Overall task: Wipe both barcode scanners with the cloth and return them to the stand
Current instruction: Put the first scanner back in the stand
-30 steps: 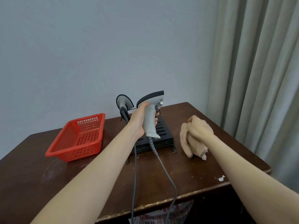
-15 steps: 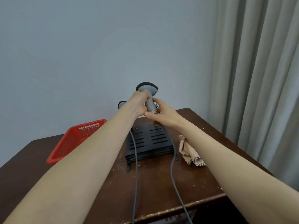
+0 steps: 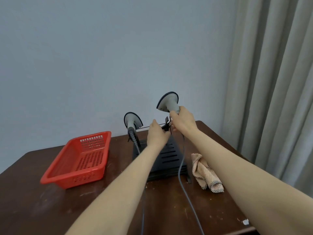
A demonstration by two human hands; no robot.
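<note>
My right hand grips the handle of a grey barcode scanner, held head-up above the right side of the black stand. My left hand is at the stand's top bar, fingers on the black holder clip. The second scanner sits upright in the stand's left holder. Both grey cables run down toward the table's front edge. The beige cloth lies crumpled on the table right of the stand, partly behind my right forearm.
A red perforated plastic basket sits on the dark wooden table left of the stand. A plain wall is close behind the stand, and a grey curtain hangs on the right.
The cloth was put down on the table. The scanner passed from my left hand to my right and rose over the stand's right side. My left hand dropped to the holder clip.
</note>
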